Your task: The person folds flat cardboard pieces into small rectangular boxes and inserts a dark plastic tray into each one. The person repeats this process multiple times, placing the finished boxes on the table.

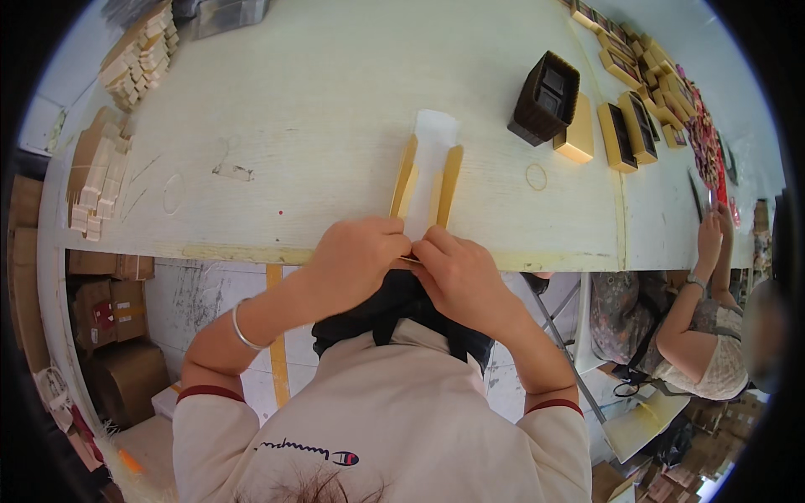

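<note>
A flat gold-and-white cardboard box blank [428,172] lies on the white table [319,109], its long gold side flaps standing up and its near end at the table's front edge. My left hand [356,256] and my right hand [457,272] meet at that near end, fingers pinching and folding the card there. A bracelet sits on my left wrist. The part of the blank under my fingers is hidden.
A stack of dark brown tray inserts [545,96] and several gold boxes [625,126] stand at the right. Stacks of folded card [138,54] line the far left. Another person [704,327] sits at the right. Cardboard cartons [109,310] stand under the table.
</note>
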`<state>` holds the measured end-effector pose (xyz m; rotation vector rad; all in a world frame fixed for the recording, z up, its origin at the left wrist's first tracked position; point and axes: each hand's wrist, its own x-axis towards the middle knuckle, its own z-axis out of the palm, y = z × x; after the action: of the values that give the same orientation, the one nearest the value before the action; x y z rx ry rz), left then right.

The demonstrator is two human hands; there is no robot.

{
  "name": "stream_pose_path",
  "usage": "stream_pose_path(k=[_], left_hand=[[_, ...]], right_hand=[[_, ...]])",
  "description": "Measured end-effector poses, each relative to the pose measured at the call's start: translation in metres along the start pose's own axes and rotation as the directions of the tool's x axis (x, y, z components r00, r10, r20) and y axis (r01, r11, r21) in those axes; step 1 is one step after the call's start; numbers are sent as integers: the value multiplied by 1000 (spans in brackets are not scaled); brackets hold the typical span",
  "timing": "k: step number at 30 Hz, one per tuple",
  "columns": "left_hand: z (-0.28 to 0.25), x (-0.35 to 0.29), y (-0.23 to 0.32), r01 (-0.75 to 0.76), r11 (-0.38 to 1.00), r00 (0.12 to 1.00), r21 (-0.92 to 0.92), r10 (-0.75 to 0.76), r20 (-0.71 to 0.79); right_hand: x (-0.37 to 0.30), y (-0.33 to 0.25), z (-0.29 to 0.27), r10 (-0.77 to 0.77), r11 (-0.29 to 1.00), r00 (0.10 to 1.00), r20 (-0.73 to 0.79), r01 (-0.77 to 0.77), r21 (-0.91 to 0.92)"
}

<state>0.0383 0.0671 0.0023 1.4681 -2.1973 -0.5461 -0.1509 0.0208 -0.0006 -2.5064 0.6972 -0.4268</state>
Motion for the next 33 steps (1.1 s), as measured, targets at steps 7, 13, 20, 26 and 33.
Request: stream_pose_path(k=[7,13,20,26,33], left_hand=[[-54,22,-36,-342,930,933,135,319,167],[-25,5,16,-10,943,996,332,38,-76],[-25,-8,-16,-185,977,982,109,189,-28],[-19,-2,-25,-158,986,988,-47,157,-8],[8,-2,-5,23,973,985,-230,-62,-162]], right_hand=[[3,44,-37,-68,931,984,-162,4,-365],[-1,-6,10,-15,1000,973,-232,14,-5],[-11,8,-42,-155,987,976,-151,145,-75],[-4,32,-19,-253,965,966,-54,256,65],[18,21,-5,-138,989,989,-50,140,36]])
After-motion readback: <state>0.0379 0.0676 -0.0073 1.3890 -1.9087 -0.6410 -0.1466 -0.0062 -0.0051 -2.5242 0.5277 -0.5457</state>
